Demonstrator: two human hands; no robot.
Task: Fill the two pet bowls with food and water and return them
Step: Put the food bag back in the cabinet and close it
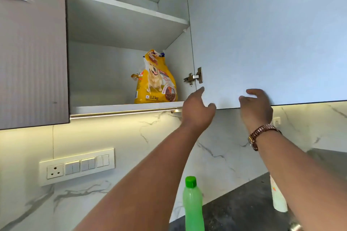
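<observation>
On the lower shelf (105, 108) of the open cupboard I see the yellow bag of dog food (155, 78) standing upright. Just right of it my left hand (197, 108) reaches up, fingers spread, holding nothing. My right hand (256, 107) is loosely open against the door (262, 33), its fingers at the bottom edge.

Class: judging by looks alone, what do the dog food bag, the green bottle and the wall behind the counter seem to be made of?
Dog food bag: glossy printed plastic film, going by its creases and sheen. Green bottle: translucent plastic with an opaque screw cap. Wall: polished white marble or marble-look tile, grey-veined; which one is unclear.
</observation>
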